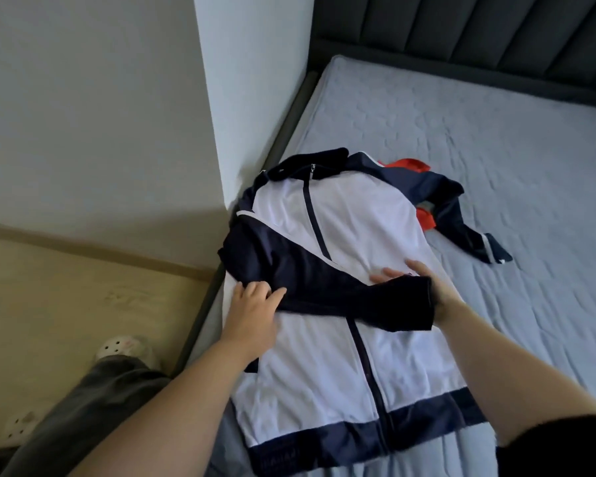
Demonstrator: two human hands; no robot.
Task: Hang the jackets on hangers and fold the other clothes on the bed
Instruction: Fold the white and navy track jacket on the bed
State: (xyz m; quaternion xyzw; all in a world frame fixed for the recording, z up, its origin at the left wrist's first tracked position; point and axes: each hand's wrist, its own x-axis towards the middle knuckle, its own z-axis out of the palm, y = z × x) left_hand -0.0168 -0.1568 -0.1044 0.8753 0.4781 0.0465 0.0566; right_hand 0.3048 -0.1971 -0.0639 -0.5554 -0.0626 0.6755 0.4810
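- The track jacket (341, 228) lies face up along the left edge of the quilted grey-blue mattress (496, 149). Its smooth white body is lightly creased, with a navy collar, zip and hem band.
- One navy sleeve (324, 290) is folded slantwise across the chest.
- Your left hand (252, 311) presses down on that sleeve near the jacket's left side, grasping nothing.
- Your right hand (424, 284) holds the sleeve's cuff end, and the fabric covers your palm.
- The other sleeve (461, 222) trails, crumpled, over a red garment (406, 165).
- A dark padded headboard (496, 36) with vertical channels borders the far edge.
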